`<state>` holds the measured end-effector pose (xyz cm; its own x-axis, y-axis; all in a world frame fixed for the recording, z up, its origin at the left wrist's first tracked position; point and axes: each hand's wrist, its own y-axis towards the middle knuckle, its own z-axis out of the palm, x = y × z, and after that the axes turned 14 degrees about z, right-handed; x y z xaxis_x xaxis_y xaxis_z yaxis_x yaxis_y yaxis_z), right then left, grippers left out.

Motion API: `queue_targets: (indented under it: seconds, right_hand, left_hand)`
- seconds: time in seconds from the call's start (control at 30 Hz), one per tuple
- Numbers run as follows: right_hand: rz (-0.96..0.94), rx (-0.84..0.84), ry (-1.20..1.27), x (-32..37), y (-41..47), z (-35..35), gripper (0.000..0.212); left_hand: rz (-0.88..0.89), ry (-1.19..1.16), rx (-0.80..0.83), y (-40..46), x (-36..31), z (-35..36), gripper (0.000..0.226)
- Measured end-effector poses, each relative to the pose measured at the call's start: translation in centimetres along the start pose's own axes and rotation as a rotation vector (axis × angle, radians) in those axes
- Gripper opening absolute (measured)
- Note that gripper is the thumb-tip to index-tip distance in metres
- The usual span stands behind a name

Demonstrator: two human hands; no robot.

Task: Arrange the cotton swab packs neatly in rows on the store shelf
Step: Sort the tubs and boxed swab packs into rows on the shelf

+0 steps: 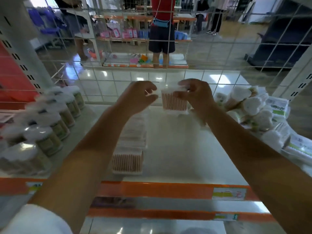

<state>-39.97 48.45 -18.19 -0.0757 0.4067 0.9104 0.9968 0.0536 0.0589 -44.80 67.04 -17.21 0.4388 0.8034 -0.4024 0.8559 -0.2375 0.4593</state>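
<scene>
A clear square pack of cotton swabs (174, 101) hangs above the back of the white shelf (182, 149), gripped at its right side by my right hand (194, 94). Just left of the pack, my left hand (141, 97) has curled fingers that pinch a small white piece, possibly loose swabs. A row of the same square packs (130, 149) runs front to back down the shelf's middle, under my left forearm. The picture is blurred by motion.
Round tubs of swabs (55, 125) stand in two rows on the left. A loose heap of bagged swab packs (253, 107) fills the right side. A wire grid (168, 41) backs the shelf; a person stands in the aisle behind. An orange price rail (160, 190) edges the front.
</scene>
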Motion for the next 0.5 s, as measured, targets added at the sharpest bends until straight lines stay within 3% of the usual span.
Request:
queue_targets:
  seconds: [0.13,0.27,0.5]
  right_hand:
    - [-0.056,-0.097,-0.193,0.5,2.9,2.9,0.043]
    - [-0.098,-0.106,-0.378,0.0,4.3,4.9,0.026]
    - [-0.14,-0.088,-0.53,-1.1,6.2,6.0,0.016]
  left_hand:
    - [0.01,0.147,0.007,1.6,2.7,-0.2,0.032]
    - [0.008,0.219,0.083,2.5,4.6,0.8,0.031]
    - [-0.085,0.17,0.173,1.8,7.2,2.8,0.028]
